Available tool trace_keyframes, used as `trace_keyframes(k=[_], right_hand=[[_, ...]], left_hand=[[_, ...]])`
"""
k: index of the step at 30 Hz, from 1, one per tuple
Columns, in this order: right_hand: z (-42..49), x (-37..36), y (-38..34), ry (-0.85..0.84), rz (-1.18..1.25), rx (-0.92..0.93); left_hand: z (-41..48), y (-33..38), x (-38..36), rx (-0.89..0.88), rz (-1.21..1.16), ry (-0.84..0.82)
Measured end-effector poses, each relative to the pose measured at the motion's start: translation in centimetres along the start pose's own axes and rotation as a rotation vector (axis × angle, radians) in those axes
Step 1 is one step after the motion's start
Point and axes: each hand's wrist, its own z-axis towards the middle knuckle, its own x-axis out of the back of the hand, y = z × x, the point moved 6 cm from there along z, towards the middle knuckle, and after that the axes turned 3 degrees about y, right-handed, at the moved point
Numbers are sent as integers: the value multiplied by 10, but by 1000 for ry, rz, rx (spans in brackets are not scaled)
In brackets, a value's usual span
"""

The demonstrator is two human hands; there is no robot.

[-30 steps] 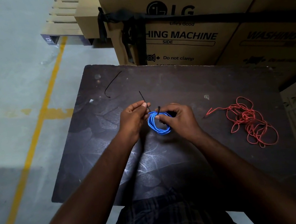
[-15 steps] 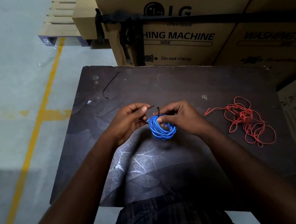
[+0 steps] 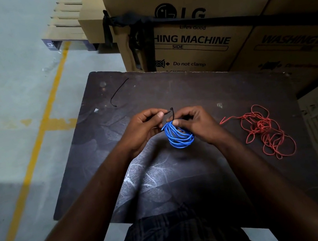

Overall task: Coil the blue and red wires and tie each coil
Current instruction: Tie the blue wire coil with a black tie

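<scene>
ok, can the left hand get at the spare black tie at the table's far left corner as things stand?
Probably yes for the path: bare table lies between the left hand and the spare black tie. But that hand is pinching the tie end at the blue coil, so it must let go first.

Over a dark table (image 3: 214,174), the right hand (image 3: 197,123) pinches the top of a blue wire coil (image 3: 178,136) that hangs below its fingers. The left hand (image 3: 143,130) grips the tail of a black cable tie (image 3: 171,114) looped at the coil's top. A loose red wire (image 3: 266,130) lies tangled on the table to the right, well apart. A second black tie (image 3: 118,92) lies near the far left corner, before LG washing machine cartons (image 3: 193,38).
</scene>
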Motion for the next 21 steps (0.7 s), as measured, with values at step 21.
trace_keyframes(k=[21], right_hand=[[1, -1, 10, -81, 168, -97]], left_hand=[[2, 6, -12, -51, 87, -13]])
